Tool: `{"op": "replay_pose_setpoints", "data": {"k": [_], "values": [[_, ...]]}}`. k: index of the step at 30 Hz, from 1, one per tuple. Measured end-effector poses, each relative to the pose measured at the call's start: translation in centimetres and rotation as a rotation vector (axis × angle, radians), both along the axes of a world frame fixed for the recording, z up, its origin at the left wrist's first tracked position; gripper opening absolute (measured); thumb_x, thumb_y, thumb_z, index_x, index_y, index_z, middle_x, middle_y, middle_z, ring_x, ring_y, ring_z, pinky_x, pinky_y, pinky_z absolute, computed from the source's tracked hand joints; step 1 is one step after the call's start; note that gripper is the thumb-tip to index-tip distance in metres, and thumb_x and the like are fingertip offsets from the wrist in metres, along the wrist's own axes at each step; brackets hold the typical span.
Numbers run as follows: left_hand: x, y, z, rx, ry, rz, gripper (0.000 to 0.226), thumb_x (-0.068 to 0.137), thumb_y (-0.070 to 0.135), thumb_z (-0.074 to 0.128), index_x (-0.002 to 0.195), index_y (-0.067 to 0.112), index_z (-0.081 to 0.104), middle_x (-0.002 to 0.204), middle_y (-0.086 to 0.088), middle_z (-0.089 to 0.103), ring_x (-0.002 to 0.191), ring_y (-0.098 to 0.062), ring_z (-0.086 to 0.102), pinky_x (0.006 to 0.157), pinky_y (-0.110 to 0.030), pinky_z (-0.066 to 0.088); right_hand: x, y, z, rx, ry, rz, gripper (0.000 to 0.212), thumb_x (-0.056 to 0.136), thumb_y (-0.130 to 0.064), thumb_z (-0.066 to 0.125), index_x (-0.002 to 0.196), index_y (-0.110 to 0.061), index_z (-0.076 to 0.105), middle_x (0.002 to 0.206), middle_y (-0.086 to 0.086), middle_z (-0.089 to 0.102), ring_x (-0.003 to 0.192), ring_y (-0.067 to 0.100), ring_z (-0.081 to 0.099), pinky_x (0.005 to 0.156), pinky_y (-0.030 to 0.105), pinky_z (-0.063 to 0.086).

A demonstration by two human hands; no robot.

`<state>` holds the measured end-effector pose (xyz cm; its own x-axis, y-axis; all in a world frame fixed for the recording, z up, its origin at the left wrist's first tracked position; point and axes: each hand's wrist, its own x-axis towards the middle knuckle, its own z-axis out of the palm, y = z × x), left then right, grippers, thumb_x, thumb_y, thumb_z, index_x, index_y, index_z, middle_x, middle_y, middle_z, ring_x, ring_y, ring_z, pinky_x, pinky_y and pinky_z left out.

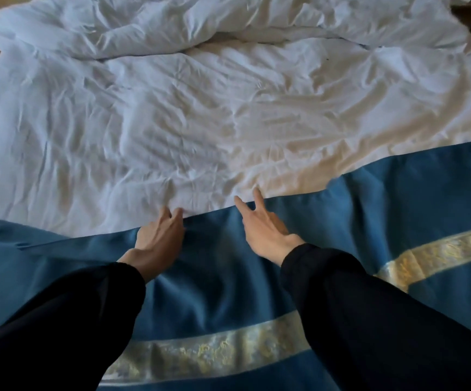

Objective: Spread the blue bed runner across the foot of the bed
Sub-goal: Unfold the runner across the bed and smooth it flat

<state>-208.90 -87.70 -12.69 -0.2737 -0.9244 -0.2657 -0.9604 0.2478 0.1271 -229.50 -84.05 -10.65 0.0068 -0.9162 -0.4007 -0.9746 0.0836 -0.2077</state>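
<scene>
Both your hands sit at the runner's far edge. Your left hand has its fingers close together at that edge; I cannot tell whether they pinch it. Your right hand is spread, with two straight fingers reaching just past the edge. The runner lies over the near end of the duvet. Its edge sits higher on the right than on the left, and its gold band is broken by a fold. If you push with flat fingers, you likely rake the loose duvet into ridges underneath. If you tug one side alone, the slant worsens. If you pull towards yourself, the cloth may slide off.
</scene>
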Motion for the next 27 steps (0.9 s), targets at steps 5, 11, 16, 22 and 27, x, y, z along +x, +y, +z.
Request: {"op": "replay_pose_setpoints", "data": {"k": [5,11,16,22,27], "values": [[0.8,-2.5,-1.2,-0.054,0.099,-0.051,0.017,0.095,0.026,0.044,0.092,0.01,0.047,0.093,-0.013,0.051,0.074,-0.036,0.055,0.057,-0.038,0.041,0.1,-2.8,-0.9,-0.084,-0.075,-0.063,0.017,0.087,0.007,0.043,0.097,-0.008,0.044,0.108,0.012,0.044,0.077,0.029,0.051,0.061,0.037,0.043],[3.7,-5.7,0.3,-0.171,0.137,0.088,0.006,0.088,0.008,0.041,0.082,0.007,0.042,0.085,-0.016,0.045,0.067,-0.034,0.047,0.058,-0.04,0.037,3.6,-7.2,-0.9,-0.286,-0.301,-0.003,0.01,0.096,-0.003,0.04,0.09,-0.008,0.047,0.095,0.004,0.041,0.074,0.026,0.05,0.063,0.032,0.037],[5.9,-9.6,1.5,-0.279,0.137,0.164,0.003,0.087,0.005,0.044,0.087,0.002,0.045,0.09,-0.022,0.045,0.072,-0.037,0.047,0.06,-0.041,0.039,6.4,-10.3,-0.8,-0.235,-0.445,-0.12,0.019,0.098,-0.013,0.044,0.113,-0.004,0.051,0.117,0.01,0.044,0.092,0.028,0.053,0.083,0.038,0.046],[6.9,-8.0,-0.2,-0.145,-0.018,0.121,0.044,0.08,0.002,0.049,0.123,0.008,0.047,0.119,-0.021,0.044,0.098,-0.041,0.048,0.083,-0.046,0.039,5.8,-7.1,-0.9,-0.033,-0.452,0.078,0.059,0.095,-0.009,0.045,0.148,-0.021,0.023,0.159,-0.002,-0.003,0.134,0.029,0.032,0.104,0.03,0.032],[5.2,-3.5,1.0,-0.191,-0.017,-0.008,0.069,0.077,0.016,0.059,0.14,0.013,0.032,0.144,-0.022,0.029,0.117,-0.042,0.043,0.095,-0.048,0.032,7.1,-2.7,-0.5,-0.151,-0.336,0.215,0.053,0.092,-0.009,0.049,0.143,-0.013,0.035,0.159,0.009,0.005,0.137,0.03,0.028,0.11,0.033,0.027]]}}
